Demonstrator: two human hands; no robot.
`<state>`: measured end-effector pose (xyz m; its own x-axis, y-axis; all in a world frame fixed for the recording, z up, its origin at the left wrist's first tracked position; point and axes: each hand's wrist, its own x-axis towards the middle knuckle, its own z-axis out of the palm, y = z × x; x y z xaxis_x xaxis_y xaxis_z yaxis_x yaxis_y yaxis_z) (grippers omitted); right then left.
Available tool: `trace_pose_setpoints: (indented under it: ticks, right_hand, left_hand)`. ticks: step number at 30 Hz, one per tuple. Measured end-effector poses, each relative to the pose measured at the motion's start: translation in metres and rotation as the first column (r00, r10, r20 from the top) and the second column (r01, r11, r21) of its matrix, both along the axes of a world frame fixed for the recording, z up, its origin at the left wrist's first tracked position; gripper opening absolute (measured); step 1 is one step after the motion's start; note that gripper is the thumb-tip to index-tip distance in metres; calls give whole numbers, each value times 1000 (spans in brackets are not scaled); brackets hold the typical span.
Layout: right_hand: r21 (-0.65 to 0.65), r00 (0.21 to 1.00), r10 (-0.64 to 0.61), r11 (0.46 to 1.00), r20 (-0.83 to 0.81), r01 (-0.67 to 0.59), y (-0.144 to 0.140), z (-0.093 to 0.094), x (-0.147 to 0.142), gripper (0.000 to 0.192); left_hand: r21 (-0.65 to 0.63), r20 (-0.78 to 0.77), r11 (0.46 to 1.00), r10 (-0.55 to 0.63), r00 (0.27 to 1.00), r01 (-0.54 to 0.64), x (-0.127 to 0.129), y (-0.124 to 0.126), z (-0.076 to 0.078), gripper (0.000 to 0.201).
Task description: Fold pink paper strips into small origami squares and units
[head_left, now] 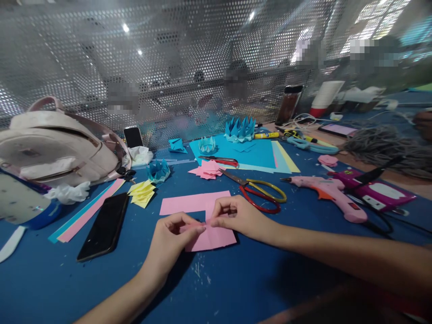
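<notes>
- Left hand [177,234]: thumb and forefinger closed together on pink paper [219,240], at its far left part.
- Right hand [243,218]: thumb and bent forefinger also pinched on the pink paper, the fingertips just beside those of the left hand.
- Position of the pink paper: beneath and between the hands, over the middle of the blue tabletop [236,288]; near edge projects toward the wearer. Exact fold under the fingers hidden.
- Pink strip [180,204] lies just beyond the hands; whether it joins the held piece, cannot tell.
- Scissors [243,182], one red and one yellow handle, lie beyond the right hand, blades spread slightly, tips near a pile of pink pieces [208,169].
- Left of the strip: yellow pieces [143,193], near a teal folded ring [158,171]; farther left, a dark phone [104,227] beside long paper strips [89,210].
- Far side: large blue folded ring [239,130] on blue sheets [261,156]; red-handled cutter [221,160] at their near edge.
- Right: pink glue gun [332,191], lying on its side.
</notes>
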<state>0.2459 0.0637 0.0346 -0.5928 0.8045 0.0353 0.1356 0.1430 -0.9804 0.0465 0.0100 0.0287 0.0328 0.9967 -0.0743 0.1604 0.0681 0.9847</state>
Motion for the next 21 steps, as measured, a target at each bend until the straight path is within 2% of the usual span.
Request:
trace_pose_setpoints:
  ticks: [5,8,11,16,21]
  right_hand:
    - [129,998,-49,991,30,45,3,1,2,31]
    - [24,1000,3,1000,-14,-3,5,-2,3,35]
    - [-57,999,-19,998,-47,17,7,-5,2,42]
    - [-62,997,-53,997,-59,49,6,-6,1,43]
    - [-38,993,-93,995,-68,90,3,-2,2,43]
  left_hand:
    - [-69,35,997,-45,998,47,-3,3,2,25]
    - [-46,30,999,9,999,-8,-4,2,2,32]
    - [-24,41,999,37,999,-36,-3,0,1,36]
    - [0,48,999,47,998,-47,-2,0,3,33]
    - [-81,100,996,-30,995,38,-4,2,6,28]
